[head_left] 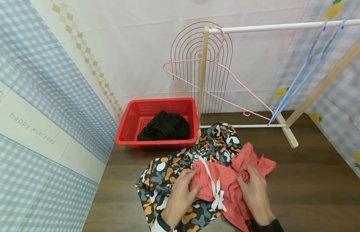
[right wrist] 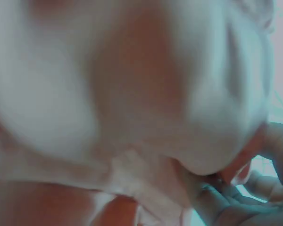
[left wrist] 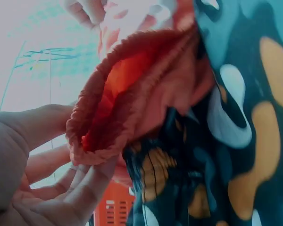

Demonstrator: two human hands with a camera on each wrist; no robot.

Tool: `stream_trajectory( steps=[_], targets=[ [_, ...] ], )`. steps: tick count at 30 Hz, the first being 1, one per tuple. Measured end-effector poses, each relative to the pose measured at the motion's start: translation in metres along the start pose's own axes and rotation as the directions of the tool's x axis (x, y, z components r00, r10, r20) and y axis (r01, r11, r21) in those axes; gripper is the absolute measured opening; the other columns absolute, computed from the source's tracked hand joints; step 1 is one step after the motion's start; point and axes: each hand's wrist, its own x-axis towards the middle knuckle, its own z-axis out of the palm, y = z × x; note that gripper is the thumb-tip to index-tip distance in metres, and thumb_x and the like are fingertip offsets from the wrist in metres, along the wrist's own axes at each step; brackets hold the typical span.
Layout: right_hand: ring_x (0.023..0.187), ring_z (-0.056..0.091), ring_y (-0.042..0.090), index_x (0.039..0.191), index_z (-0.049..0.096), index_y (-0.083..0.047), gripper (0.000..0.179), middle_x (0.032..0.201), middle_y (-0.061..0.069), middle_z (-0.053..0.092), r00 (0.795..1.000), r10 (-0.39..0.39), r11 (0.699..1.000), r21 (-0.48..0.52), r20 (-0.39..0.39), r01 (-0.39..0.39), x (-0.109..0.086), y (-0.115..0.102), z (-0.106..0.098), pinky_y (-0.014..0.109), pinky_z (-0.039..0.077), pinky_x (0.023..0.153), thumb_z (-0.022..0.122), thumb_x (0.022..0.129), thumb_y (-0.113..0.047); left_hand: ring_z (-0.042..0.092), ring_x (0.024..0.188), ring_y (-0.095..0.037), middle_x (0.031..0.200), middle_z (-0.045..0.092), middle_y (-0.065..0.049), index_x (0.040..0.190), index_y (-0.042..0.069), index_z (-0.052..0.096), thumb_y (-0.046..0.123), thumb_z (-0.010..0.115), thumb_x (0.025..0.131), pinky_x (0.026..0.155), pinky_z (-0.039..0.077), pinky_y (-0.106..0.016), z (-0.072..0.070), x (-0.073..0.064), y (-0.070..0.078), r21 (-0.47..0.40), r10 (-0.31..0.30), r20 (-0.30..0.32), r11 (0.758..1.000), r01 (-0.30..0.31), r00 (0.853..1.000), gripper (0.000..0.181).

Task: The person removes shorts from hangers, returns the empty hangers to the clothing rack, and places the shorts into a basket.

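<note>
A coral garment [head_left: 209,180] with a white tied drawstring [head_left: 216,196] lies bunched over a black, orange, grey and white patterned garment [head_left: 159,170]. On its left side my left hand [head_left: 181,193] holds the gathered edge between thumb and fingers. The left wrist view shows that elastic opening [left wrist: 104,99] gaping, with the thumb at one end and fingers under the rim. My right hand [head_left: 253,190] pinches a fold of the coral cloth on the right. In the right wrist view, blurred pale cloth covers most of the picture and partly hides the fingers [right wrist: 212,197].
A red plastic basket [head_left: 156,142] holding a black cloth [head_left: 166,125] stands behind, at the left. Beside it is a clothes rack [head_left: 284,27] with a pink hanger [head_left: 235,77] and blue hangers [head_left: 301,74]. Fabric-covered walls [head_left: 46,122] border the wooden surface [head_left: 301,187].
</note>
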Motion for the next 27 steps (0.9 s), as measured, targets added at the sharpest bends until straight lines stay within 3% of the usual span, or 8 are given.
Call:
stream_trajectory(
  steps=[3,6,10,12,15,21,23,27],
  targets=[
    [0.07,0.047,0.016,0.095,0.069,-0.008,0.02,0.088,0.006,0.063,0.998,-0.031,0.999,0.041,-0.056,0.033,-0.007,-0.005,-0.001,0.023,0.038,0.059,0.072,0.084,0.009,0.056,0.096,-0.008,0.124,0.064,-0.004,0.141,0.009,0.068,0.012,0.085,0.09,0.078,0.051,-0.023,0.001,-0.001,0.001,-0.063,0.048,0.028,0.997,-0.046,0.998,0.054],
    [0.073,0.05,0.011,0.096,0.07,-0.008,0.023,0.088,0.004,0.063,0.996,-0.041,0.992,0.115,-0.081,0.05,-0.012,-0.012,0.001,0.013,0.042,0.062,0.072,0.084,0.011,0.056,0.098,-0.009,0.129,0.062,-0.005,0.145,0.012,0.065,0.019,0.086,0.091,0.079,0.05,-0.023,0.003,-0.002,0.001,-0.101,0.089,0.065,0.992,-0.082,0.994,0.059],
    [0.081,0.056,0.007,0.097,0.07,-0.008,0.026,0.09,0.004,0.065,0.994,-0.076,0.971,0.221,-0.08,0.092,-0.017,-0.02,0.006,0.004,0.046,0.071,0.072,0.083,0.014,0.059,0.117,-0.014,0.144,0.055,-0.005,0.154,0.016,0.055,0.03,0.086,0.09,0.096,0.054,-0.032,0.007,-0.001,0.004,-0.12,0.123,0.118,0.987,-0.108,0.985,0.072],
    [0.083,0.057,0.007,0.097,0.07,-0.009,0.028,0.091,0.004,0.065,0.991,-0.107,0.956,0.266,-0.075,0.124,-0.02,-0.025,0.007,0.004,0.048,0.074,0.072,0.082,0.016,0.054,0.134,-0.018,0.155,0.049,-0.004,0.159,0.02,0.047,0.036,0.087,0.089,0.108,0.05,-0.041,0.009,-0.001,0.007,-0.13,0.129,0.149,0.985,-0.11,0.98,0.082],
    [0.087,0.059,0.007,0.096,0.07,-0.011,0.034,0.094,0.0,0.066,0.981,-0.184,0.933,0.302,-0.062,0.194,-0.024,-0.032,0.009,0.004,0.048,0.08,0.074,0.08,0.018,0.044,0.147,-0.024,0.165,0.039,-0.001,0.165,0.027,0.036,0.042,0.089,0.086,0.115,0.045,-0.052,0.012,-0.001,0.01,-0.16,0.106,0.197,0.984,-0.074,0.975,0.097],
    [0.092,0.06,0.008,0.1,0.069,-0.021,0.042,0.102,-0.012,0.067,0.927,-0.374,0.869,0.345,-0.011,0.355,-0.03,-0.044,0.013,0.011,0.044,0.085,0.078,0.079,0.015,0.03,0.157,-0.033,0.173,0.025,-0.006,0.17,0.028,0.016,0.034,0.089,0.084,0.116,0.042,-0.057,0.023,0.0,0.016,-0.088,0.11,0.19,0.992,-0.095,0.976,0.113],
    [0.093,0.06,0.008,0.101,0.069,-0.021,0.042,0.104,-0.012,0.067,0.904,-0.428,0.839,0.377,0.012,0.392,-0.032,-0.047,0.014,0.013,0.045,0.085,0.078,0.08,0.014,0.037,0.153,-0.028,0.172,0.027,-0.008,0.171,0.027,0.016,0.028,0.087,0.085,0.115,0.044,-0.053,0.025,0.001,0.018,-0.057,0.127,0.161,0.991,-0.119,0.979,0.111],
    [0.093,0.059,0.005,0.105,0.069,-0.022,0.037,0.104,-0.008,0.067,0.862,-0.501,0.8,0.421,0.078,0.428,-0.035,-0.048,0.014,0.015,0.046,0.083,0.078,0.085,0.007,0.058,0.135,-0.024,0.156,0.049,-0.007,0.162,0.027,0.042,0.019,0.084,0.089,0.105,0.054,-0.045,0.028,0.004,0.016,-0.016,0.181,0.065,0.983,-0.181,0.981,0.084]
  ],
)
